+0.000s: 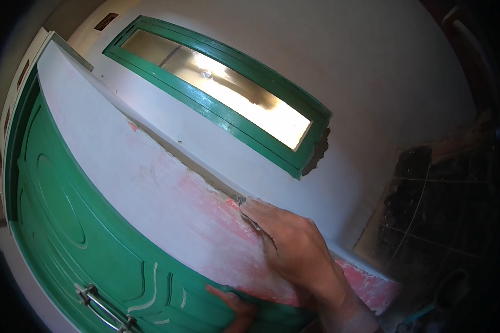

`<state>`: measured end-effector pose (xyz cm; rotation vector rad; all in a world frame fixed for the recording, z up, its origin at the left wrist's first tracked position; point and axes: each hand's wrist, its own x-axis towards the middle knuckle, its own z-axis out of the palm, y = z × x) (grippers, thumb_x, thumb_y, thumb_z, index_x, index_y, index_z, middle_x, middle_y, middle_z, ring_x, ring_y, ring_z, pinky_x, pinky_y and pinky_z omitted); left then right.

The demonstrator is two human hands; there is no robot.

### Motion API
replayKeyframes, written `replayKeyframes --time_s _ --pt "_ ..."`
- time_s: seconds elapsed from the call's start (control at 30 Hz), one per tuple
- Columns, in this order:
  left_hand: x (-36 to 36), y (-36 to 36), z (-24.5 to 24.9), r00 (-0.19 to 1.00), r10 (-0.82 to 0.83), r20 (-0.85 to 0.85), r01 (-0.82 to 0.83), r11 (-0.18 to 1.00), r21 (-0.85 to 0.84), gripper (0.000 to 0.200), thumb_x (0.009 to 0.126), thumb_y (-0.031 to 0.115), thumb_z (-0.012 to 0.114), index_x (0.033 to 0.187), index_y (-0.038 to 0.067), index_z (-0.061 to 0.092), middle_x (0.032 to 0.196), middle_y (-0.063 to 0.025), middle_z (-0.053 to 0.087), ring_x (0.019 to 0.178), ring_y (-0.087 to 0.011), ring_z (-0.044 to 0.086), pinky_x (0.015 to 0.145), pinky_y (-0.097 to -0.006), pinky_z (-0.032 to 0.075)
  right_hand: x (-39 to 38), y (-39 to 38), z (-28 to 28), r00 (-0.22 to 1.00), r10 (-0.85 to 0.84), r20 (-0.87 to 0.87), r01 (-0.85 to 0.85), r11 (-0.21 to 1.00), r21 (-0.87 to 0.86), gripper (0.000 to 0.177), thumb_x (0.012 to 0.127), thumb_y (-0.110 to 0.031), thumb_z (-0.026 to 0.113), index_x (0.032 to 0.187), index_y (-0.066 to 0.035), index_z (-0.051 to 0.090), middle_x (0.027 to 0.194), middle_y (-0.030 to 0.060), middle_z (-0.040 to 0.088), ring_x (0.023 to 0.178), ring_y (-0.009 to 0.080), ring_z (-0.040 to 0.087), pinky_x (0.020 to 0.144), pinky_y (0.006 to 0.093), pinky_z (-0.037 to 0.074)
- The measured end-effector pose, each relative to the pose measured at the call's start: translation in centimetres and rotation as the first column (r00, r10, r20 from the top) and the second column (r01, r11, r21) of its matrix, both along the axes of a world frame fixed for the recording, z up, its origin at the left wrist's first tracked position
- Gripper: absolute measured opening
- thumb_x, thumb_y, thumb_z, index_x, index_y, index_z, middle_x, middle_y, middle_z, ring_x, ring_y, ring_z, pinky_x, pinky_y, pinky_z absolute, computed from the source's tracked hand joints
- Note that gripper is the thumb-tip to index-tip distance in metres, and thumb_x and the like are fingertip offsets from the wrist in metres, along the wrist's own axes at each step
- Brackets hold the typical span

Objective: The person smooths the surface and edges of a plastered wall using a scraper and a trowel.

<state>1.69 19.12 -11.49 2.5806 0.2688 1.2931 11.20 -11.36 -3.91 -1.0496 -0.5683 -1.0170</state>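
Note:
My right hand [294, 238] is at the chipped corner edge of a white wall strip [150, 172] with pink patches. Its fingers are bent and pressed together against that edge. A thin greyish sliver shows by the fingertips, but I cannot make out what it is. Lower down, my left hand [236, 311] is by the strip's other edge, beside the green door [105, 238]. One of its fingers is stretched out, and much of the hand is in shadow. I see nothing held in it.
A green-framed window [222, 119] is set in the white wall [366, 66], with broken plaster [318, 152] at its end. The door carries a metal handle [104, 309]. Dark tiles [428, 205] lie at the right, and a dim round container [451, 288] is near the lower right corner.

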Motion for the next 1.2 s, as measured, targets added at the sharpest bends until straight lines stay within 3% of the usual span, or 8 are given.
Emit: replayKeyframes --time_s 0.27,0.33,0.37,0.43,0.67,0.83,1.03,1.2 --pt "0.1 -5.2 1.9 0.977 -0.180 0.116 0.204 0.948 -0.244 0.138 0.093 0.052 0.080 0.169 -0.009 -0.017 0.177 -0.0305 0.011 0.163 -0.0408 0.020 0.135 -0.0547 0.014 -1.1 -1.9 -2.2 0.993 0.104 -0.060 -0.106 0.994 -0.026 0.041 0.093 0.010 0.063 0.130 -0.001 0.075 0.134 0.0232 0.074 0.125 0.0402 0.072 0.108 0.0450 0.060" --pt "0.0 -4.0 1.3 0.987 -0.040 0.156 0.027 0.996 0.087 0.125 0.094 0.048 0.080 0.168 -0.011 -0.002 0.170 -0.0325 0.024 0.155 -0.0442 0.032 0.129 -0.0553 0.024 -0.5 -1.9 -1.5 0.997 0.053 -0.058 -0.050 0.997 0.059 0.038 0.094 0.009 0.064 0.129 -0.001 0.075 0.133 0.0230 0.075 0.124 0.0403 0.072 0.107 0.0451 0.061" --pt "0.4 -2.7 1.2 0.964 0.036 0.262 -0.146 0.899 0.414 0.113 0.096 0.046 0.077 0.167 -0.012 0.012 0.163 -0.0345 0.037 0.147 -0.0474 0.044 0.124 -0.0557 0.034 -0.2 -1.5 -1.2 0.999 0.035 -0.034 -0.032 0.997 0.064 0.038 0.093 0.009 0.064 0.129 -0.001 0.075 0.132 0.0231 0.075 0.123 0.0408 0.073 0.107 0.0453 0.061" --pt "0.5 -2.6 1.5 0.939 0.033 0.342 -0.248 0.753 0.609 0.103 0.097 0.045 0.076 0.165 -0.014 0.027 0.157 -0.0366 0.049 0.140 -0.0504 0.055 0.119 -0.0567 0.044 0.4 -0.7 -0.8 1.000 -0.004 0.013 0.003 0.997 0.078 0.039 0.092 0.008 0.066 0.129 0.000 0.074 0.132 0.0233 0.075 0.122 0.0419 0.073 0.106 0.0456 0.061" --pt "1.6 2.1 -0.9 0.941 -0.073 0.332 -0.160 0.765 0.624 0.110 0.096 0.048 0.078 0.168 -0.012 0.021 0.162 -0.0363 0.042 0.147 -0.0504 0.048 0.122 -0.0599 0.039 0.4 -0.1 0.7 0.994 0.110 -0.023 -0.108 0.990 0.087 0.031 0.092 0.005 0.073 0.122 -0.002 0.079 0.120 0.0229 0.079 0.108 0.0407 0.079 0.094 0.0415 0.064" --pt "1.6 -0.4 -0.7 0.954 -0.143 0.262 0.104 0.982 0.156 0.116 0.097 0.050 0.078 0.170 -0.010 0.011 0.168 -0.0350 0.033 0.153 -0.0473 0.040 0.127 -0.0590 0.032 1.6 0.2 -1.0 0.995 0.098 -0.015 -0.097 0.995 0.018 0.047 0.085 0.010 0.064 0.128 -0.001 0.076 0.127 0.0234 0.077 0.118 0.0414 0.074 0.104 0.0462 0.060" --pt "1.6 1.9 -2.4 0.964 -0.114 0.239 0.065 0.977 0.203 0.123 0.096 0.052 0.079 0.173 -0.006 0.002 0.174 -0.0341 0.023 0.160 -0.0455 0.030 0.132 -0.0579 0.023 1.6 0.8 -0.2 0.998 0.062 0.016 -0.063 0.995 0.074 0.046 0.085 0.011 0.063 0.126 -0.002 0.078 0.128 0.0209 0.077 0.122 0.0381 0.074 0.107 0.0454 0.059" --pt "1.7 -0.9 -1.7 0.942 -0.218 0.255 0.261 0.954 -0.149 0.128 0.095 0.055 0.080 0.174 -0.004 -0.003 0.176 -0.0331 0.019 0.162 -0.0449 0.026 0.133 -0.0588 0.021 1.8 0.9 -1.5 0.997 0.079 0.006 -0.080 0.996 0.051 0.044 0.087 0.009 0.065 0.126 -0.003 0.078 0.128 0.0194 0.078 0.122 0.0378 0.074 0.107 0.0448 0.059"
